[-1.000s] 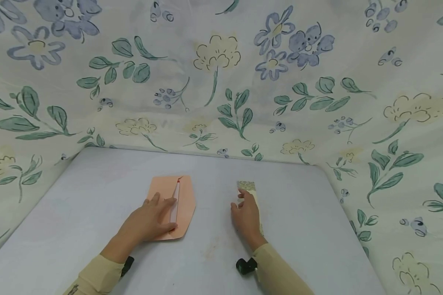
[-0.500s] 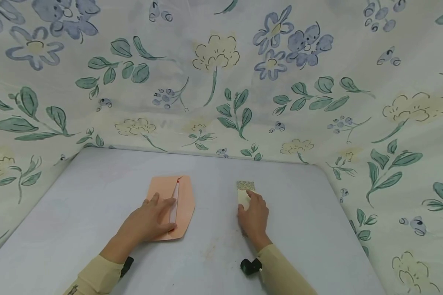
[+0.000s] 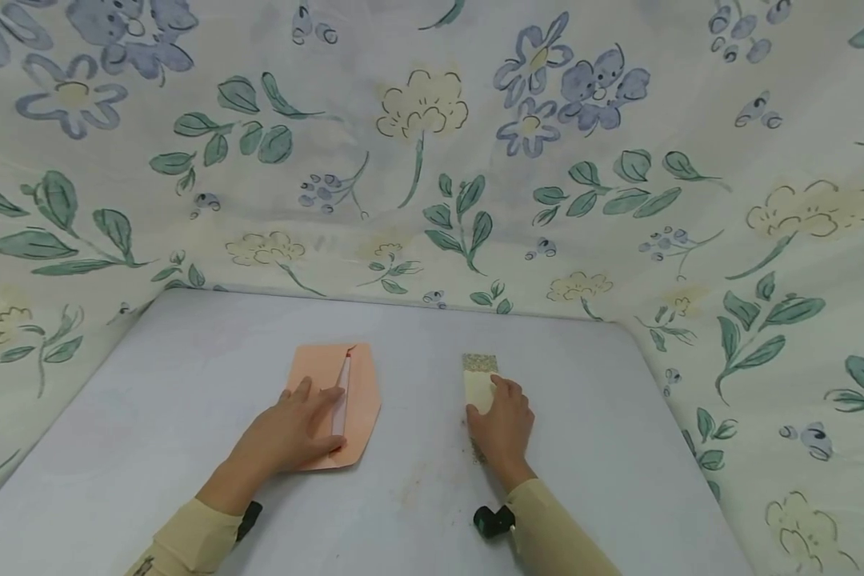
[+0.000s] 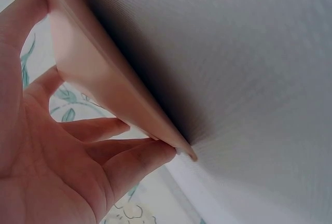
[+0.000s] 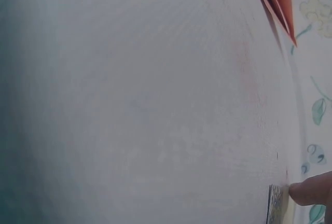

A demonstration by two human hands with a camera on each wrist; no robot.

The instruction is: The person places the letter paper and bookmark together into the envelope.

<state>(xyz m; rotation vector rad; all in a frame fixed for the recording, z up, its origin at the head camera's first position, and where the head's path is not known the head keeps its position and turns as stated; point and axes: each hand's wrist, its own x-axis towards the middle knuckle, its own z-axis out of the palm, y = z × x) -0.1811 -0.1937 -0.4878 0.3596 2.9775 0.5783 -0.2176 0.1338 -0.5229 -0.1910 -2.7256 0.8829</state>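
In the head view, my left hand point(image 3: 288, 428) rests on a folded orange paper piece point(image 3: 363, 408) that has a white slit down its middle and a small red mark at the top. The left wrist view shows its fingertips touching the top face of the orange paper point(image 4: 93, 63), which lies on the table. My right hand point(image 3: 504, 428) grips a cream strip point(image 3: 478, 390) with speckled glittery ends, thumb on its left side and fingers on the right. Its lower part is largely hidden under the hand. One digit touches the strip's glittery edge point(image 5: 278, 203) in the right wrist view.
Both pieces lie on a white table point(image 3: 418, 352), a hand's width or more apart. Faint brownish smudges point(image 3: 406, 490) mark the surface between the forearms. A floral cloth point(image 3: 331, 160) rises behind and along both sides of the table.
My right hand has shifted to the right and its grip has settled across the cream strip, exposing more of its cream face. The left hand and orange paper stay still.
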